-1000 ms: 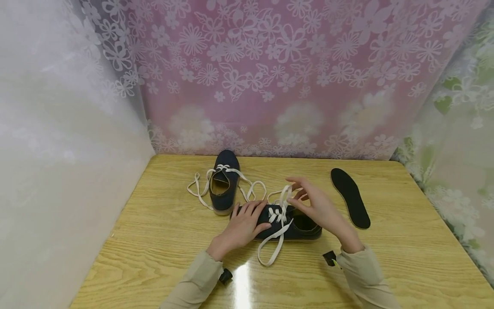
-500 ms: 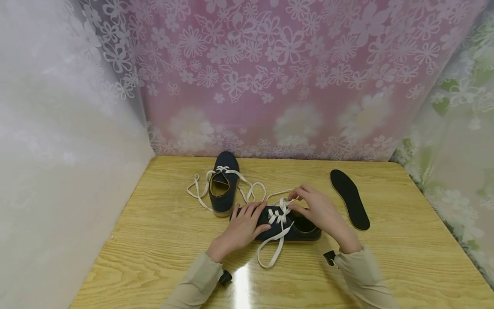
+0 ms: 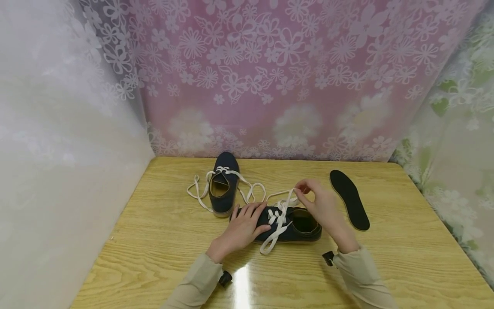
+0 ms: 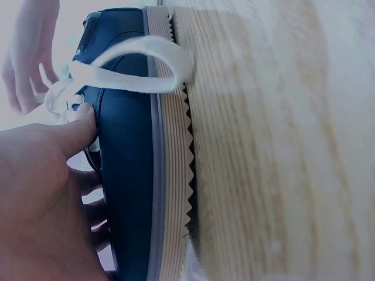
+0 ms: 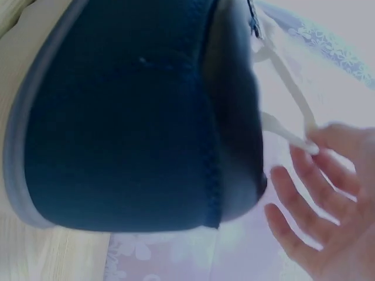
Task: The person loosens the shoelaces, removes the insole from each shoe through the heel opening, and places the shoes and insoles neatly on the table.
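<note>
A dark navy sneaker (image 3: 262, 234) lies crosswise on the table, its toe to the left and its opening to the right. Over its front part my left hand (image 3: 241, 227) holds it, the thumb on the near side of the laces and the fingers across the top. Above the tongue, my right hand (image 3: 322, 206) pinches a white shoelace (image 3: 289, 198) between thumb and fingertips. The lace is drawn up taut from the eyelets; the other fingers are spread in the right wrist view. Another lace end (image 4: 137, 82) hangs in a loop over the sneaker's near side.
A second navy sneaker (image 3: 224, 201) stands behind to the left, toe away, its white laces (image 3: 252, 191) loose on the wooden table (image 3: 162, 240). A black insole (image 3: 350, 199) lies at the right. Floral curtains (image 3: 270, 86) close off the back and sides.
My right hand dipped towards the laces, then drew the pinched lace up and right. The lace loop hanging on the near side got shorter. My left hand stayed in place.
</note>
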Demonstrator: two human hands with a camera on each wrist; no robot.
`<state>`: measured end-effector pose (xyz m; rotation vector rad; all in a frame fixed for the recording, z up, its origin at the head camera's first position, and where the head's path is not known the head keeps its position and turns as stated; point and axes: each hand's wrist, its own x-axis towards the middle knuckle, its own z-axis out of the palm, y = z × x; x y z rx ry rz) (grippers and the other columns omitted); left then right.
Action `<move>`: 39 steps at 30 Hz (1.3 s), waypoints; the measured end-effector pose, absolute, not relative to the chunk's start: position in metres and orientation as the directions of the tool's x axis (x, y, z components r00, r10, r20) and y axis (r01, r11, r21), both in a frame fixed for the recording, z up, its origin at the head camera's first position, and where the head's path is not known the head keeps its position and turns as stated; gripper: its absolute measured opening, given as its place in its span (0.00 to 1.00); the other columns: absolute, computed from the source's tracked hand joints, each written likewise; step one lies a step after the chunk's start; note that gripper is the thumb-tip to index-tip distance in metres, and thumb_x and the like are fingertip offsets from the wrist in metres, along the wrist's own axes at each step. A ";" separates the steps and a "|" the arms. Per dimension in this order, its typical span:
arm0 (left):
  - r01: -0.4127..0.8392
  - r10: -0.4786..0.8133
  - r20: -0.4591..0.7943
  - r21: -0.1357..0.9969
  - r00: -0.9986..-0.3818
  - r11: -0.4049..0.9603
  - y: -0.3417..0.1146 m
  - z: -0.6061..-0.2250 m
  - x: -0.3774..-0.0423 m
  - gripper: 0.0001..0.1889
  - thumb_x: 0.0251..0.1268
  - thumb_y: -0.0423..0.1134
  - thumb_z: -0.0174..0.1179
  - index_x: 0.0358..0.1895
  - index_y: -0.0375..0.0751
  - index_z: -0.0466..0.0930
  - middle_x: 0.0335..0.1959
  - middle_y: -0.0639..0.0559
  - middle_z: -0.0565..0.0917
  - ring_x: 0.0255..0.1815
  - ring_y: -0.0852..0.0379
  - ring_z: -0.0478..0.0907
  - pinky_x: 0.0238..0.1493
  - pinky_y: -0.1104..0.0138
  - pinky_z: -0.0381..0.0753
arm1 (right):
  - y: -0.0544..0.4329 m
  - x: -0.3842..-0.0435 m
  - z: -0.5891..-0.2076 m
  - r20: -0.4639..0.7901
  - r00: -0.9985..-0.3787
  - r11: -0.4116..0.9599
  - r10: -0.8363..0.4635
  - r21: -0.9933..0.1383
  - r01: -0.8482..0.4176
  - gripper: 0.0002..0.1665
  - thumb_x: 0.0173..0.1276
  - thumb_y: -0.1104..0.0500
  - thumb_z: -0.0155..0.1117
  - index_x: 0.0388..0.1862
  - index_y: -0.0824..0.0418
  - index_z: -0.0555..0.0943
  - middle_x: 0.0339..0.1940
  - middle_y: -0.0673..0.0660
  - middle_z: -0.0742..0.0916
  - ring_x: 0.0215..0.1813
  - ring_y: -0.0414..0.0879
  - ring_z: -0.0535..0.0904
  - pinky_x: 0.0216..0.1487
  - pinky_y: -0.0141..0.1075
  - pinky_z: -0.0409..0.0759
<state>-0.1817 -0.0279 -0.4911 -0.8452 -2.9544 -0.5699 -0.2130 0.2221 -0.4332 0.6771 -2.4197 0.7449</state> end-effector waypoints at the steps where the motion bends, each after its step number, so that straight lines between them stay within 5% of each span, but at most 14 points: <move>1: 0.515 0.509 0.115 0.341 -0.853 0.786 -0.028 -0.491 -0.182 0.36 0.78 0.58 0.49 0.81 0.46 0.56 0.76 0.47 0.65 0.75 0.44 0.62 0.74 0.37 0.54 | 0.223 -0.213 -0.432 0.620 -0.738 0.733 -0.266 -0.367 -0.573 0.08 0.64 0.64 0.75 0.39 0.60 0.84 0.32 0.55 0.86 0.34 0.51 0.83 0.31 0.44 0.79; 4: 0.514 0.509 0.113 0.342 -0.853 0.786 -0.028 -0.491 -0.181 0.36 0.78 0.58 0.49 0.81 0.46 0.56 0.76 0.47 0.65 0.75 0.44 0.62 0.74 0.37 0.54 | 0.227 -0.214 -0.431 0.611 -0.750 0.753 -0.253 -0.363 -0.549 0.11 0.64 0.66 0.74 0.45 0.61 0.84 0.36 0.58 0.88 0.37 0.54 0.84 0.33 0.46 0.80; 10: 0.511 0.509 0.103 0.341 -0.855 0.789 -0.028 -0.492 -0.183 0.36 0.78 0.59 0.49 0.81 0.46 0.56 0.76 0.47 0.64 0.76 0.44 0.62 0.74 0.37 0.54 | 0.229 -0.211 -0.428 0.405 -0.780 0.723 -0.477 -0.323 -0.611 0.15 0.67 0.67 0.71 0.52 0.60 0.84 0.49 0.58 0.86 0.52 0.57 0.82 0.52 0.52 0.82; 19: 0.510 0.508 0.106 0.348 -0.855 0.787 -0.028 -0.493 -0.183 0.36 0.78 0.58 0.49 0.81 0.46 0.56 0.76 0.47 0.65 0.76 0.44 0.62 0.74 0.37 0.54 | 0.223 -0.210 -0.433 0.289 -0.688 0.619 -0.666 -0.302 -0.726 0.10 0.65 0.63 0.74 0.45 0.55 0.88 0.44 0.50 0.87 0.46 0.48 0.83 0.46 0.42 0.83; 25: 0.513 0.509 0.109 0.345 -0.854 0.786 -0.028 -0.492 -0.182 0.36 0.78 0.58 0.49 0.81 0.46 0.56 0.76 0.47 0.65 0.76 0.44 0.61 0.74 0.37 0.54 | 0.222 -0.212 -0.437 0.355 -0.706 0.630 -0.612 -0.320 -0.707 0.07 0.61 0.62 0.77 0.36 0.53 0.87 0.36 0.47 0.86 0.40 0.49 0.82 0.41 0.42 0.81; 32: 0.518 0.514 0.108 0.336 -0.851 0.786 -0.027 -0.492 -0.182 0.36 0.78 0.57 0.49 0.81 0.46 0.55 0.76 0.47 0.64 0.76 0.44 0.61 0.75 0.37 0.53 | 0.232 -0.213 -0.432 0.509 -0.801 0.794 -0.316 -0.320 -0.517 0.06 0.65 0.61 0.75 0.37 0.57 0.84 0.33 0.54 0.87 0.37 0.51 0.83 0.33 0.44 0.80; 35: 0.518 0.514 0.109 0.332 -0.851 0.788 -0.027 -0.492 -0.182 0.35 0.79 0.57 0.50 0.81 0.46 0.55 0.76 0.47 0.64 0.76 0.44 0.61 0.75 0.37 0.53 | 0.236 -0.213 -0.431 0.480 -0.836 0.836 -0.265 -0.318 -0.448 0.06 0.65 0.60 0.75 0.38 0.57 0.85 0.34 0.55 0.87 0.37 0.52 0.83 0.30 0.44 0.79; 39: 0.513 0.508 0.108 0.327 -0.855 0.794 -0.027 -0.491 -0.182 0.35 0.79 0.57 0.50 0.81 0.47 0.55 0.76 0.48 0.64 0.76 0.44 0.61 0.75 0.37 0.54 | 0.237 -0.214 -0.432 0.369 -0.861 0.829 -0.349 -0.307 -0.468 0.09 0.67 0.61 0.73 0.44 0.60 0.85 0.41 0.58 0.87 0.43 0.56 0.84 0.40 0.48 0.82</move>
